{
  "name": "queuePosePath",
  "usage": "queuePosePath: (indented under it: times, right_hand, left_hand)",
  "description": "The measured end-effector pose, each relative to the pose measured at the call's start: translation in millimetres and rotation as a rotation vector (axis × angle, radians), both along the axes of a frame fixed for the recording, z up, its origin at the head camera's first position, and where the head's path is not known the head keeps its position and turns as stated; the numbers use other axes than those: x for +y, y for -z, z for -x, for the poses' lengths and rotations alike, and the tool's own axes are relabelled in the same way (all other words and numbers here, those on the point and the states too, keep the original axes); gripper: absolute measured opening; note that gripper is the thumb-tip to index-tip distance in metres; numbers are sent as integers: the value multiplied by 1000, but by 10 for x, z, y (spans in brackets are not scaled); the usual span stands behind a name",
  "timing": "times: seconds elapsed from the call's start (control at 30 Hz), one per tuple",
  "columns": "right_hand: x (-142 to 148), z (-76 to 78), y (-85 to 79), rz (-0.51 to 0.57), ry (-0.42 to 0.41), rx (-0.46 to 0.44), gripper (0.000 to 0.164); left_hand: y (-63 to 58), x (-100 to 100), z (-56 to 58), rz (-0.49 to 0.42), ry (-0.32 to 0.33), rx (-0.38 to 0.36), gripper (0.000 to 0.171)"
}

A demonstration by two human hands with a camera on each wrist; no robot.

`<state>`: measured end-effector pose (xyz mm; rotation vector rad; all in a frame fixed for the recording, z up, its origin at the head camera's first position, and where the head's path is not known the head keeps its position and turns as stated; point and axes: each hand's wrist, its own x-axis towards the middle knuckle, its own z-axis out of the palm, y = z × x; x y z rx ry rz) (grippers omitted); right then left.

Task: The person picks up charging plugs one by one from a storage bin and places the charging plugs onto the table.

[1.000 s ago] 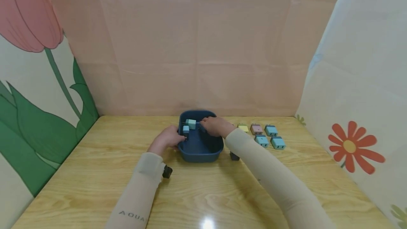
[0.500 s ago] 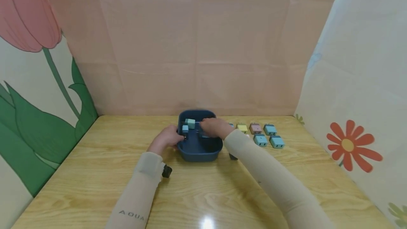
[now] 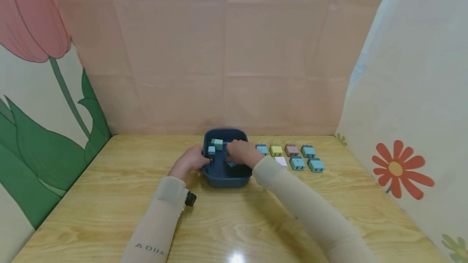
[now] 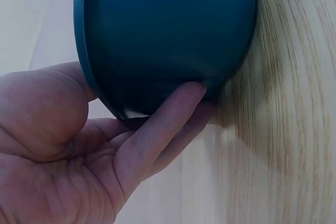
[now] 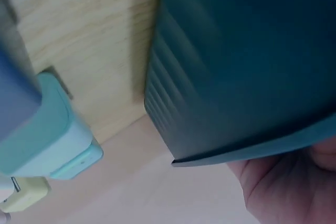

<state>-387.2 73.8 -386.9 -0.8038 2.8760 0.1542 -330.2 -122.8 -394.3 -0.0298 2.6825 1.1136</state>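
In the head view a dark blue tub point(image 3: 226, 182) stands at the table's far side. My left hand point(image 3: 189, 159) grips its left rim, thumb at the rim and fingers along the outer wall point(image 4: 168, 30). My right hand point(image 3: 244, 153) reaches over the right rim into the tub, its fingers curled down on a blue charger plug point(image 3: 231, 164), mostly hidden. Inside, by the left wall, lie a mint charger plug point(image 3: 217, 144) and a smaller-looking blue one point(image 3: 211, 150). The right wrist view shows the tub's ribbed outer wall point(image 5: 184, 77) and part of the hand; the fingertips are hidden.
Right of the tub, several charger plugs lie in two rows, among them a yellow one point(image 3: 276, 150), a pink one point(image 3: 291, 150), a white one point(image 3: 280, 161) and a teal one point(image 3: 316, 165). A pink cloth wall point(image 3: 226, 72) rises behind the table point(image 3: 120, 186).
My right hand has shifted slightly down and left inside the tub, and the blue charger plug under its fingers has turned and lowered. The left hand keeps its grip on the rim.
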Motion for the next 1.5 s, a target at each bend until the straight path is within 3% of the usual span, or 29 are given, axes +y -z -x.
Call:
queuePosePath:
  times: [0.2, 0.47, 0.7, 1.5]
  right_hand:
    - [-5, -26, 44, 35, 19, -42, 32]
    - [-9, -43, 83, 47, -107, -49, 57]
    - [1, -58, 68, 40, -177, -71, 53]
    - [6, -129, 40, 13, -191, -71, 45]
  left_hand:
    - [19, -7, 8, 9, 7, 4, 27]
    - [0, -6, 4, 15, 22, 9, 30]
    - [-3, 6, 14, 15, 21, 7, 29]
    - [4, -32, 22, -17, 11, -13, 31]
